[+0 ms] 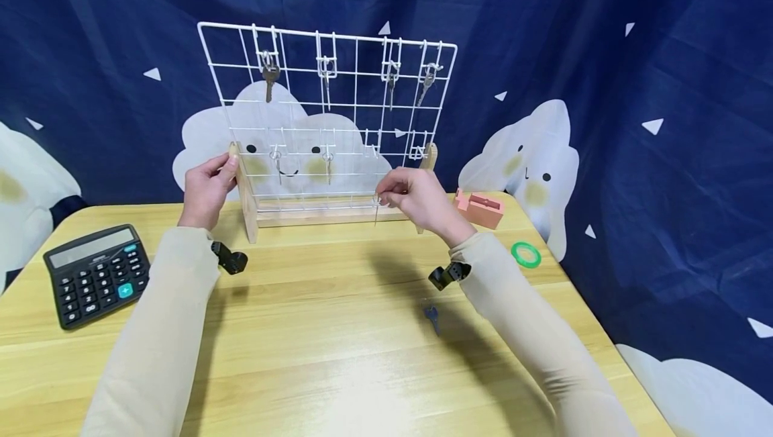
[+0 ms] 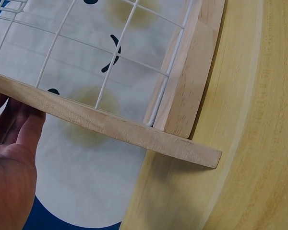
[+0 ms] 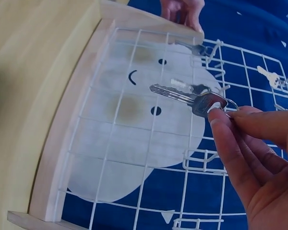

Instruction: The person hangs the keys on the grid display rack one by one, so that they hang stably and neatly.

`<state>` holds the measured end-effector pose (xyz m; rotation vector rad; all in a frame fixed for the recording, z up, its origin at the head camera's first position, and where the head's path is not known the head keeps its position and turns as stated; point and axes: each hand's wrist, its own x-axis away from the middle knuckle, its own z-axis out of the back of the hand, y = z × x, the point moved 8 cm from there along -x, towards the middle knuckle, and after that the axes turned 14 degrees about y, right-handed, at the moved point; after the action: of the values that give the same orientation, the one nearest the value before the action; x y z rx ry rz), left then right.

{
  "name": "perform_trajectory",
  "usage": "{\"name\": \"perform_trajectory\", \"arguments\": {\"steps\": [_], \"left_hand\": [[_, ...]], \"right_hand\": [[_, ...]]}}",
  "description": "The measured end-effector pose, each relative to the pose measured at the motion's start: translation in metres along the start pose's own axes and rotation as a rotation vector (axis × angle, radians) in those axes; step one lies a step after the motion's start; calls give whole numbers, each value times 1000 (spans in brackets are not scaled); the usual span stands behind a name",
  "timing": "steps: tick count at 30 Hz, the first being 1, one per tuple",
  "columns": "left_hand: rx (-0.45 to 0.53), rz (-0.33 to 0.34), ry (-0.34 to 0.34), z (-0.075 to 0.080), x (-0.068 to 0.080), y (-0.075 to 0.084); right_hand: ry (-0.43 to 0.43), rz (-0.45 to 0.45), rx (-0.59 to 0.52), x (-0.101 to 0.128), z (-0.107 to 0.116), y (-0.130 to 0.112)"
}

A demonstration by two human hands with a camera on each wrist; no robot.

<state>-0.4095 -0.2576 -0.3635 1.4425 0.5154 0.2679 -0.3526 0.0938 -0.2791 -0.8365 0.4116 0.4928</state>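
Right hand [image 3: 259, 158] pinches key [image 3: 192, 98] before rack [image 1: 326, 121].

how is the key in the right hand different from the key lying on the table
The key in the right hand is pinched by its head at the fingertips, blade pointing down in front of the wire rack; the key on the table lies flat and untouched near the right sleeve. The held one looks plain silver; the lying one looks bluish-dark. Both are single small keys, off the rack's hooks.
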Motion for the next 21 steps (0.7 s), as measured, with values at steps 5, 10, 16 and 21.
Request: {"name": "perform_trajectory", "arguments": {"steps": [5,10,16,21], "left_hand": [[35,7,0,1,1,0],[79,13,4,1,1,0],[92,29,10,3,-1,-2],[102,24,9,2,0,-2]], "right_hand": [[2,-35,-16,-10,3,1],[8,-79,-44,-20,6,1],[50,-84,-55,-31,10,-1],[88,-89,-35,-38,11,0]]}}
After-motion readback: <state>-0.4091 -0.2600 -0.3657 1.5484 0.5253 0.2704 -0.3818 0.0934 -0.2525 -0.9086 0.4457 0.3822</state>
